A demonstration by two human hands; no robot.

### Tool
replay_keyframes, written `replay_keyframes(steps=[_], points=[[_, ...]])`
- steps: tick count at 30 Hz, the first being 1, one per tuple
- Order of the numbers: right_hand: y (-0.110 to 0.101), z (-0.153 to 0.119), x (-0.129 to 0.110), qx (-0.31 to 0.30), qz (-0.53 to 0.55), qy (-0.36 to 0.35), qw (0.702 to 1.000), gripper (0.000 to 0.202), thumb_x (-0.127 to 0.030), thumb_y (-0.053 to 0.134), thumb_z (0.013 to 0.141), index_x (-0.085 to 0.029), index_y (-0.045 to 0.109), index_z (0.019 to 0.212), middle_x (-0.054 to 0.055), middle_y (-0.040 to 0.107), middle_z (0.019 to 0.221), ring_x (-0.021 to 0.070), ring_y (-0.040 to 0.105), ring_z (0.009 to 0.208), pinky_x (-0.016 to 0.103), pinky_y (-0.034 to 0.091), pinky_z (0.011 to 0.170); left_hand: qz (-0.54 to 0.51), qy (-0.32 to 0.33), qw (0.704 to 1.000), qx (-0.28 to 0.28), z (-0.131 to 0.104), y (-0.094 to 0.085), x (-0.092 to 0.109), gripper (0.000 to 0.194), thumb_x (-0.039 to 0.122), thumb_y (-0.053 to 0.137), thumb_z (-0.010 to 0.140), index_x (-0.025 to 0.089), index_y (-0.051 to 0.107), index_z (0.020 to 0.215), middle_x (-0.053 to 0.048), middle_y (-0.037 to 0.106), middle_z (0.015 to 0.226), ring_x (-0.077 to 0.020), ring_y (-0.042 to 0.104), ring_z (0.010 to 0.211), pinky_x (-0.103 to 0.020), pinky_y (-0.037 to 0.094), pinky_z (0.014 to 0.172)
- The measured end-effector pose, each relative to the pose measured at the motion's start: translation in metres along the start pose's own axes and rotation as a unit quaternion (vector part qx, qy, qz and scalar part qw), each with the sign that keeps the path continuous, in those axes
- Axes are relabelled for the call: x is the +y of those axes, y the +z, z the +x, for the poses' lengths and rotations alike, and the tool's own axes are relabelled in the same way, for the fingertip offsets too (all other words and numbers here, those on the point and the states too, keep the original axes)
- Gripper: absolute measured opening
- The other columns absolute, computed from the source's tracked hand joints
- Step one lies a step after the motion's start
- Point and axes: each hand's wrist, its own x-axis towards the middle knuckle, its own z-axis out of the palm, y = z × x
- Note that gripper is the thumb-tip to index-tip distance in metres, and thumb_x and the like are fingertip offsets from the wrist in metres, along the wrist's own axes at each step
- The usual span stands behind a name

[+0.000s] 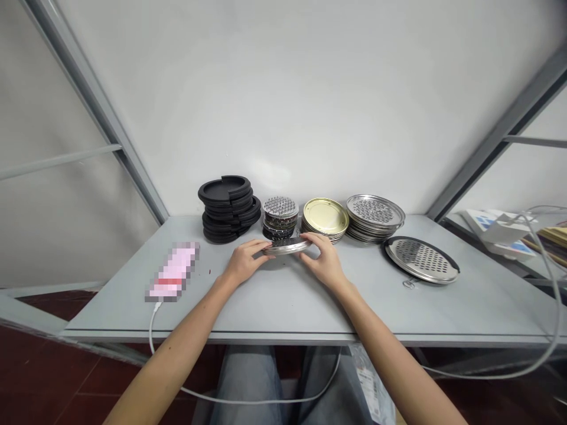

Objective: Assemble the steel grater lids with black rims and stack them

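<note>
My left hand [243, 261] and my right hand [324, 260] pinch a thin round metal disc [287, 247] from opposite sides. It is held level just above the table, silver at the rim and dark on top; its upper face shows too edge-on to make out. Right behind it is a stack of small round grater plates [280, 206], the top one patterned with raised teeth. Beside that stands a stack of gold-coloured round lids [326, 215]. Larger metal grater discs [375, 211] are piled further right.
Black ring-shaped holders [225, 190] are stacked at the back left. A phone [175, 271] with a white cable [151, 330] lies on the left. On the right, a perforated grater disc [423, 260] rests in a black rim near a small wire piece [408, 284]. Grey metal posts [496, 118] flank the table.
</note>
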Motion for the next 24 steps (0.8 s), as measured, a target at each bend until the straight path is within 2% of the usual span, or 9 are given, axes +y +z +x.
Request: replay_keyframes(steps=[3,12,20,24], points=[[0.0001,-0.0001,0.0014,-0.007,-0.005,0.010,1.000,0.037,-0.029,0.070,0.078,-0.022,0.064,0.114,0.009,0.067,0.113,0.0260,0.059,0.107,0.044,0.046,0.097,0.003,-0.006,1.000,0.000,-0.0005,0.0005,-0.0005,0.027,0.027,0.072,0.082,0.021,0.071,0.109,-0.007,0.072,0.109,-0.0231,0.067,0.099,-0.037,0.053,0.090],[-0.0010,-0.0003,0.0024,-0.021,-0.026,0.028,0.999,0.034,-0.015,0.062,0.074,-0.021,0.065,0.107,0.008,0.066,0.113,0.0255,0.058,0.108,0.044,0.045,0.097,0.015,-0.006,1.000,0.007,-0.0006,0.0019,0.0016,0.030,0.027,0.074,0.080,0.022,0.072,0.110,-0.008,0.073,0.109,-0.0247,0.069,0.099,-0.039,0.055,0.089],[0.0022,-0.0020,0.0061,-0.021,-0.042,0.074,0.996,0.047,-0.033,0.070,0.075,-0.018,0.060,0.118,0.012,0.064,0.117,0.0289,0.057,0.109,0.046,0.045,0.097,-0.004,-0.017,1.000,0.006,-0.0008,0.0025,0.0034,0.029,0.028,0.072,0.082,0.021,0.071,0.110,-0.007,0.073,0.109,-0.0238,0.069,0.100,-0.038,0.055,0.090],[0.0017,-0.0023,0.0065,-0.030,-0.042,0.079,0.996,0.036,-0.034,0.068,0.077,-0.019,0.064,0.109,0.011,0.067,0.110,0.0289,0.059,0.104,0.046,0.045,0.094,0.000,-0.019,1.000,-0.002,-0.0006,0.0014,0.0047,0.029,0.029,0.069,0.084,0.022,0.069,0.112,-0.006,0.072,0.110,-0.0234,0.068,0.100,-0.039,0.054,0.091]])
